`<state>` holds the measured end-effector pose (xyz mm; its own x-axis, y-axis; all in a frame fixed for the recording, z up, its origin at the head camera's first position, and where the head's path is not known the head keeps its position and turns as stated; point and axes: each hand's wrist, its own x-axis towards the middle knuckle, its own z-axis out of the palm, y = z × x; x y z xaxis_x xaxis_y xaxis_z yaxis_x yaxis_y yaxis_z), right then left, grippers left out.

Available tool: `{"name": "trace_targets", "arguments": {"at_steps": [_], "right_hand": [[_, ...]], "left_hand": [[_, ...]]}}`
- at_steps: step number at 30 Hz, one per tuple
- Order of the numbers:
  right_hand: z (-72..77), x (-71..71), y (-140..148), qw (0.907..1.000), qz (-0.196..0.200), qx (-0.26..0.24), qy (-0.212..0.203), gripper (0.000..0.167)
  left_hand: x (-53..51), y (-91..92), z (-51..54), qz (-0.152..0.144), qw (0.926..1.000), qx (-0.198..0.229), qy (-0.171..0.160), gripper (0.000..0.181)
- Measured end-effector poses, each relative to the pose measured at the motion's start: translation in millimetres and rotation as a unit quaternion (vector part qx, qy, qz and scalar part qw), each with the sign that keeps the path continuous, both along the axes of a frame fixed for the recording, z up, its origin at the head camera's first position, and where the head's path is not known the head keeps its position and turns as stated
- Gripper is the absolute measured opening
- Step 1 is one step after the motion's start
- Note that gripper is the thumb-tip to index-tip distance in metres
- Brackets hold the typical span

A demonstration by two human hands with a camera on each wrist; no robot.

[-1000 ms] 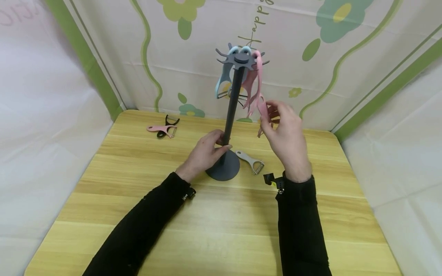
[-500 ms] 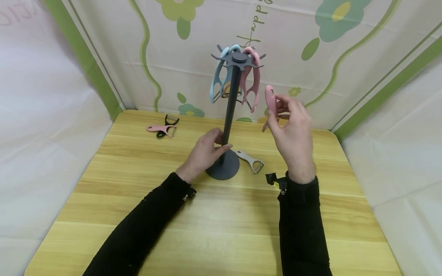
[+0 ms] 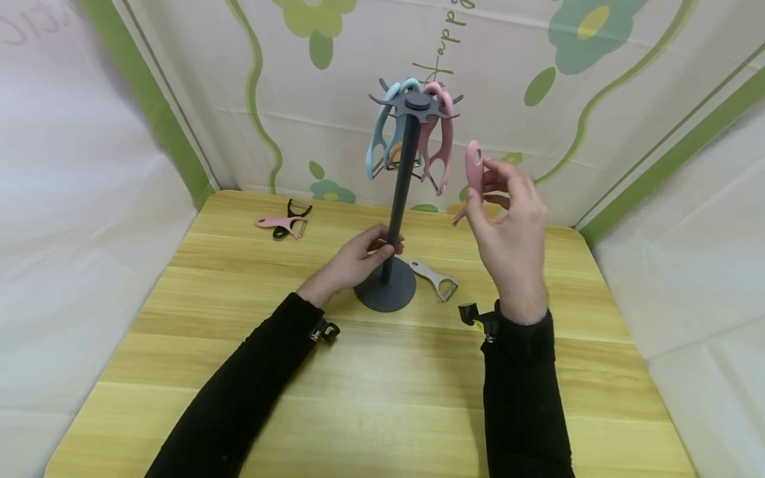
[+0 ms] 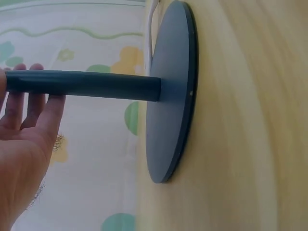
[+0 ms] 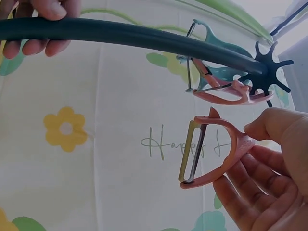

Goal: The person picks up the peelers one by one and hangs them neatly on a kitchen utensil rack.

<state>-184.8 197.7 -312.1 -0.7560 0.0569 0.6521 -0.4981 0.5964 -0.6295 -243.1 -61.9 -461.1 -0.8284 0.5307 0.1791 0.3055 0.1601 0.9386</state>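
A dark grey stand (image 3: 403,192) with a round base rises from the table. My left hand (image 3: 352,260) grips its post low down; in the left wrist view the fingers (image 4: 33,103) lie behind the post. Two blue peelers (image 3: 378,136) and two pink peelers (image 3: 445,143) hang from the hooks at its top. To the right of them, my right hand (image 3: 510,219) pinches another pink peeler (image 3: 475,166) by its handle, hole end up. In the right wrist view this peeler's blade (image 5: 192,151) shows, apart from the stand.
A grey peeler (image 3: 434,280) lies right of the stand's base. Farther left, a pink peeler (image 3: 281,224) lies across a black peeler (image 3: 299,209). Behind the wooden table (image 3: 370,398) hangs a flower-printed cloth (image 3: 346,119).
My right hand has moved right with the pink peeler, away from the hanging ones. The stand's top has turned a little. My left hand has shifted its fingers slightly on the post.
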Motion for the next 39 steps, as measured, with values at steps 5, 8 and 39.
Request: {"name": "trace_targets", "arguments": {"at_steps": [5, 8, 39], "right_hand": [[2.5, 4.7, -3, 0.9998, 0.001, -0.011, 0.016, 0.045], [4.7, 6.8, -5, 0.9997, 0.001, -0.013, 0.021, 0.046], [41.1, 8.2, -27, 0.9959, 0.027, -0.013, 0.085, 0.043]], "left_hand": [[1.2, 0.6, -0.3, 0.005, 0.9999, 0.003, -0.011, 0.032], [1.6, 1.5, -2.1, 0.010, 0.9998, 0.005, -0.017, 0.029], [2.0, 6.7, -6.5, 0.034, 0.9992, 0.013, -0.018, 0.022]]}}
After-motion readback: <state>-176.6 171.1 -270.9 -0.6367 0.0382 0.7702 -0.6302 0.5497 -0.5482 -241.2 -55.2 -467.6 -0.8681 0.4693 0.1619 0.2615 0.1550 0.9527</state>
